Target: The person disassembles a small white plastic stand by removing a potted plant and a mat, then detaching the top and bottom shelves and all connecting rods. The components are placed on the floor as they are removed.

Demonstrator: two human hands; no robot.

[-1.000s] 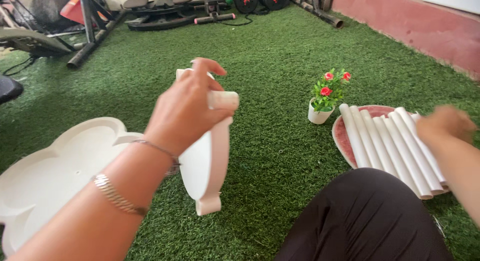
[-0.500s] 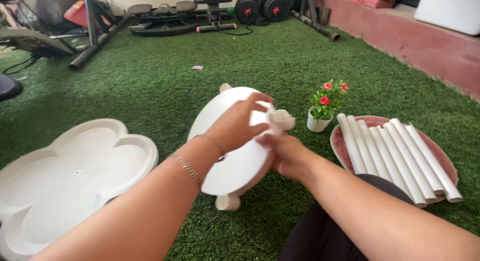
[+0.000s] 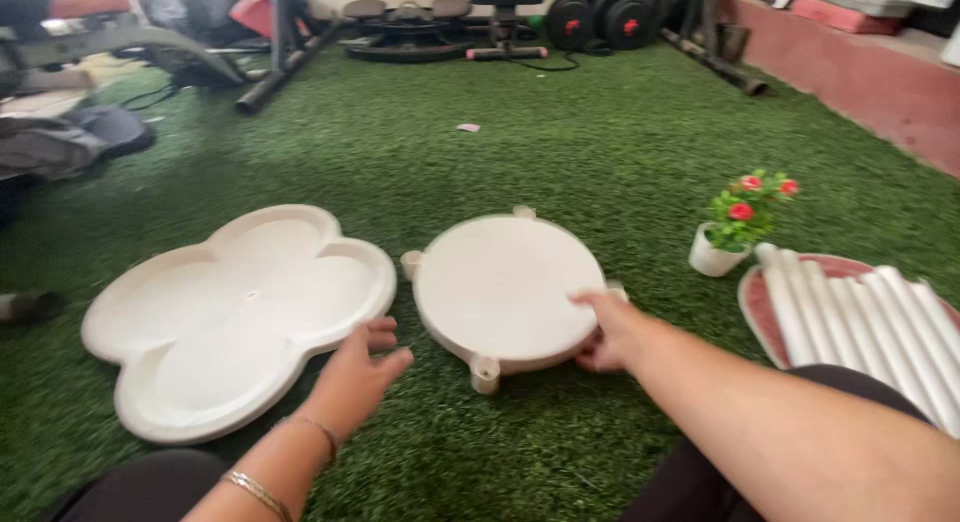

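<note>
Head view: right hand (image 3: 605, 334) grips the disc's (image 3: 505, 282) right rim; left hand (image 3: 358, 367) hovers open beside it on the turf (image 3: 620, 152). Looks light, stiff plastic; best held by the rim or its pegs (image 3: 485, 374).

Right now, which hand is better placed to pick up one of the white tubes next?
Probably the right hand: it rests on the round white disc's right edge, on the side nearest the white tubes stacked on the red tray. The left hand hovers by the flower-shaped tray.

Both forearms are bare, without sleeves. The left wrist carries two thin metal bangles (image 3: 290, 462), one silvery, one gold-toned. Dark trousers (image 3: 800, 412) cover the legs.
</note>
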